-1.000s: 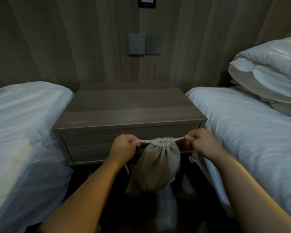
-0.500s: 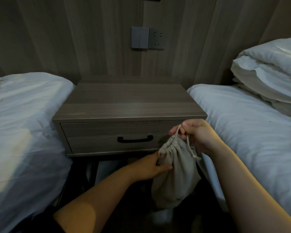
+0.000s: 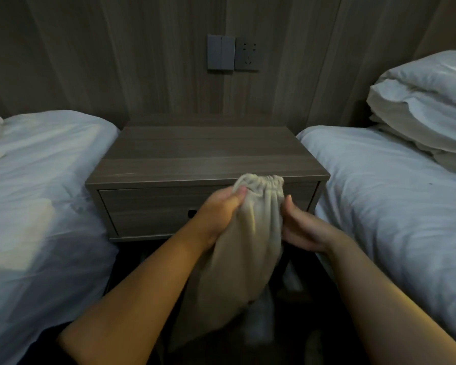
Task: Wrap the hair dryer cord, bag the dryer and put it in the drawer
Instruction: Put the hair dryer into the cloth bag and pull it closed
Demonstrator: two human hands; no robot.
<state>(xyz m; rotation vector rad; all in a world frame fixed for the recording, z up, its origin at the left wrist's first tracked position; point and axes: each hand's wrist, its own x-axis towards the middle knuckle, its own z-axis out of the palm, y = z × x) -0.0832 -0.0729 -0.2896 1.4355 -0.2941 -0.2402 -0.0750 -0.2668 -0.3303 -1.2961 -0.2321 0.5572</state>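
A beige drawstring bag [image 3: 237, 264], cinched at its top, hangs in front of the nightstand [image 3: 206, 164]. My left hand [image 3: 219, 209] grips the bag's upper left side, thumb near the gathered neck. My right hand [image 3: 303, 227] presses against the bag's right side with its fingers mostly straight. The hair dryer is hidden inside the bag. The nightstand's drawer [image 3: 142, 209] is closed, and only the left end of its black handle [image 3: 192, 213] shows beside my left hand.
A white bed [image 3: 37, 193] flanks the nightstand on the left and another white bed [image 3: 395, 196] on the right, with stacked pillows [image 3: 427, 101] on it. A switch and wall socket [image 3: 233, 52] sit on the wood-panelled wall. The floor below is dark.
The bag has risen from low right to in front of the drawer. My left hand moved up onto its upper left side; my right hand let go of the drawstring and now presses its right side.
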